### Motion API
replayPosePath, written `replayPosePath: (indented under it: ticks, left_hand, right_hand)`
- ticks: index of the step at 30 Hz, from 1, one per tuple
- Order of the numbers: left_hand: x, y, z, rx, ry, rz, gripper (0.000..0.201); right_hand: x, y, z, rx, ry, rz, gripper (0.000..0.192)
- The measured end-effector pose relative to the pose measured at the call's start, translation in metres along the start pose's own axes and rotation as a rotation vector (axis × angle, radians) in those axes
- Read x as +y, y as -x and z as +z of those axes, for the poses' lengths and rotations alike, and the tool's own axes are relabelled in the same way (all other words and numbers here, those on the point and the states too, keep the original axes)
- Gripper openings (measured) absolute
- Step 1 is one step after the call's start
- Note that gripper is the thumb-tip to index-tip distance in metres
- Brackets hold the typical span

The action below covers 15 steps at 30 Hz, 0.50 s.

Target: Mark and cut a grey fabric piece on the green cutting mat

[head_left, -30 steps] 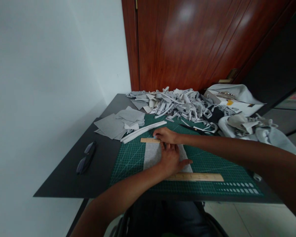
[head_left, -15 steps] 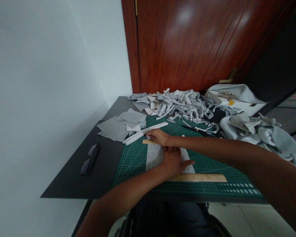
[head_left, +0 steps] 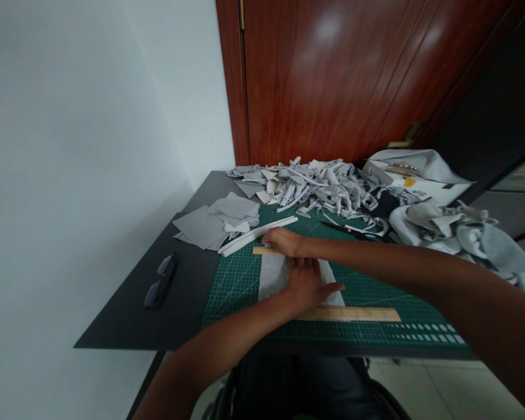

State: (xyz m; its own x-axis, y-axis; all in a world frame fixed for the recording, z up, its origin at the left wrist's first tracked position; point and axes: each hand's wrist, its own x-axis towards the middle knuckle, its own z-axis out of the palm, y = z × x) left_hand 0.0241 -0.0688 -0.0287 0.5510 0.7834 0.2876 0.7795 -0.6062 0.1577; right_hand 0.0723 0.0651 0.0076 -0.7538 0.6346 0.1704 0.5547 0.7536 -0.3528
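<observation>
While my left hand (head_left: 305, 284) stays spread flat, fingers pointing away from me, over the pale grey rectangular piece of cloth (head_left: 273, 277), the right hand (head_left: 284, 241) has shifted. A second ago it sat further in along the narrow, pale wooden ruler (head_left: 258, 250) at the cloth's far edge; now it rests nearer the ruler's left end, covering most of it. Over the last half second, almost no change.

Right hand: fingers curled downward at the ruler, just beyond my left fingertips. Something small and pale shows beneath them; cannot tell what it is, or whether it is pinched.

Cloth: under my left palm, on the green gridded cutting mat (head_left: 231, 286), no shift noted against the mat. Second wooden ruler, longer and broader (head_left: 367, 314), lies along the near edge, partly behind my left wrist; also unmoved.

Interpretation: attention has gone to the far left corner, with the left hand acting as the steadying weight. Long white folded strip (head_left: 240, 242) sits just beside the right hand, close enough to be nudged, I judge.
</observation>
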Motion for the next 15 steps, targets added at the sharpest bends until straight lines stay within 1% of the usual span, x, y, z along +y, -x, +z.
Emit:
replayPosePath:
  ticks: [3, 7, 15]
  left_hand:
    - [0.001, 0.0, -0.002, -0.015, 0.001, -0.011, 0.107]
    - [0.002, -0.001, -0.004, -0.002, 0.011, -0.011, 0.105]
    - [0.001, -0.001, -0.006, 0.025, 0.003, 0.005, 0.103]
  right_hand:
    - [0.002, 0.005, -0.006, -0.025, 0.054, 0.013, 0.02]
    - [0.006, 0.016, -0.012, -0.056, 0.098, 0.025, 0.02]
    - [0.023, 0.04, -0.027, -0.083, 0.129, 0.034, 0.019]
